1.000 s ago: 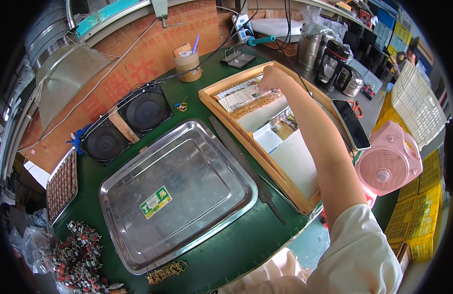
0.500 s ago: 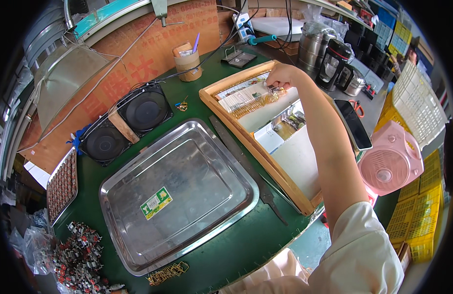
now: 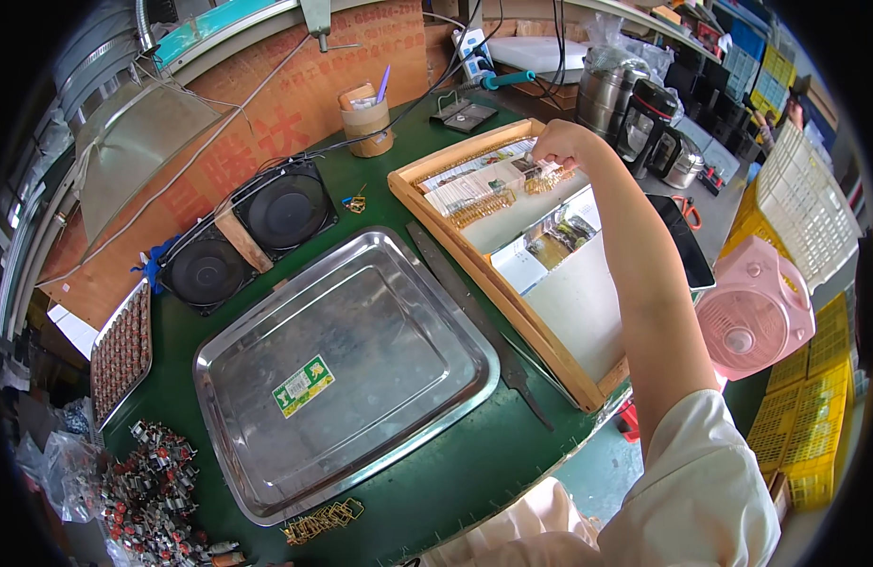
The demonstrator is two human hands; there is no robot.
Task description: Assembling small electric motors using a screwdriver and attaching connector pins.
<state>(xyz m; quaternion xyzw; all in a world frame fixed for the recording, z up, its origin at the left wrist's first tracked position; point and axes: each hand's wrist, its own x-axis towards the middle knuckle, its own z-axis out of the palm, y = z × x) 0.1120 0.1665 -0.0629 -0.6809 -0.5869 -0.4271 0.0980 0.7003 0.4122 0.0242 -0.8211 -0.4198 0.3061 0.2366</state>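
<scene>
My right hand [image 3: 561, 146] reaches over the far end of a shallow wooden tray [image 3: 488, 269], its fingers curled down in a pinch on small gold wire frames [image 3: 547, 180]. The fingertips partly hide what they hold. To the left of them, a row of similar gold wire frames [image 3: 484, 208] lies along printed paper strips [image 3: 469, 189] in the tray. A printed picture sheet [image 3: 550, 244] lies in the tray's middle. My left hand is out of sight.
An upturned-looking steel tray [image 3: 351, 378] covers the table's middle, with a long flat blade [image 3: 474, 317] beside it. Linked gold frames [image 3: 323, 522] lie at the front edge. Red-and-metal components [image 3: 153, 491] are heaped left. Two black fans [image 3: 285, 206] stand behind; a pink fan [image 3: 753, 307] is right.
My right hand has shifted slightly right. A gap has opened between the gold wire frames at my fingers and the row to their left.
</scene>
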